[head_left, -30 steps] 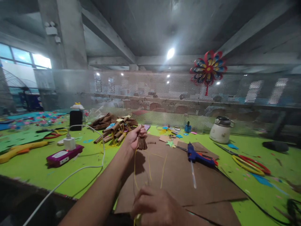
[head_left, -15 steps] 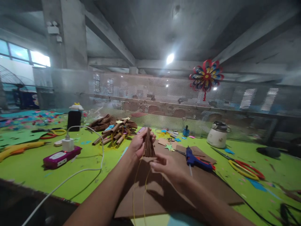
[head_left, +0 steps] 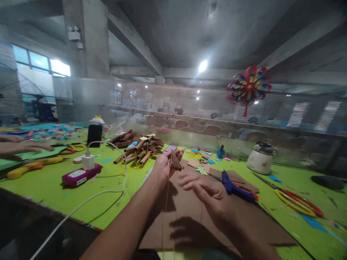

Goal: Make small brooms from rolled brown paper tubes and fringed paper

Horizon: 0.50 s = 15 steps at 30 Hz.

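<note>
My left hand [head_left: 164,166] is raised over the brown cardboard sheet [head_left: 189,213] and grips a small bundle of brown paper rolls [head_left: 175,160]. Thin yellow strings [head_left: 166,202] hang from the bundle down toward the table edge. Just right of and below the bundle, my right hand [head_left: 207,189] hovers with its fingers spread and holds nothing that I can see. A pile of similar brown paper rolls with yellow string [head_left: 137,148] lies further back on the green table [head_left: 54,187].
A blue glue gun [head_left: 234,184] lies on the cardboard by my right hand. Red and yellow scissors [head_left: 298,200] and a white pot [head_left: 260,158] sit to the right. A magenta power strip with white charger and cable [head_left: 81,173] lies left. Another person's hands [head_left: 18,148] work at far left.
My right hand rose from the near table edge up to the bundle and its fingers opened. The bundle has tilted in my left hand. The view shifted so that another person's hands appear at left.
</note>
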Each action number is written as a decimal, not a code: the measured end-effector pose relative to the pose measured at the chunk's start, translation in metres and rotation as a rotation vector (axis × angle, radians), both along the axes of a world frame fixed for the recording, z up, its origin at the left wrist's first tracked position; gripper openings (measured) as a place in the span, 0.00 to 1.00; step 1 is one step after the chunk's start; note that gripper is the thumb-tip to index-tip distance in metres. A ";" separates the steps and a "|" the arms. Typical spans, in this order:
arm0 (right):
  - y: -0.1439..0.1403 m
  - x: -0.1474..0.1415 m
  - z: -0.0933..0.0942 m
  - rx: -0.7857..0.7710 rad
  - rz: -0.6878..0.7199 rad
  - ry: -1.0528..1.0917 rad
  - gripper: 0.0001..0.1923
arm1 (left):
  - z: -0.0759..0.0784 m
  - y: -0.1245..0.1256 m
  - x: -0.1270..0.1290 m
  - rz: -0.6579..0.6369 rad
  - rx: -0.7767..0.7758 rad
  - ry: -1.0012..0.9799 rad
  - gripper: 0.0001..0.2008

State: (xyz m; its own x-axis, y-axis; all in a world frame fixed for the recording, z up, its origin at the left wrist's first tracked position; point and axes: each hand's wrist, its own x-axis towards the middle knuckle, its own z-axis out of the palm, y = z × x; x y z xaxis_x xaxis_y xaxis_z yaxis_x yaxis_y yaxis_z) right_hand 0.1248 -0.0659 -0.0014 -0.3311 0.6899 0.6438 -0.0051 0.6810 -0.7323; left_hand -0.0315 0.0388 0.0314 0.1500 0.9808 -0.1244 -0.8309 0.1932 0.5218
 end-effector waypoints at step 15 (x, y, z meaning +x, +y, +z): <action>-0.023 -0.030 -0.038 0.515 -0.267 -0.255 0.14 | -0.010 0.010 -0.006 -0.043 0.020 -0.061 0.12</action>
State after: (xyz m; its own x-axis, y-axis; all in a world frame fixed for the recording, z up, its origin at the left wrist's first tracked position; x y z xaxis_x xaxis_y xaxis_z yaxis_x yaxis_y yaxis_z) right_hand 0.0944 -0.0889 -0.0389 -0.3770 0.3929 0.8387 0.3454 0.8999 -0.2662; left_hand -0.0378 0.0491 0.0212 0.1990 0.9755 -0.0937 -0.8522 0.2195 0.4749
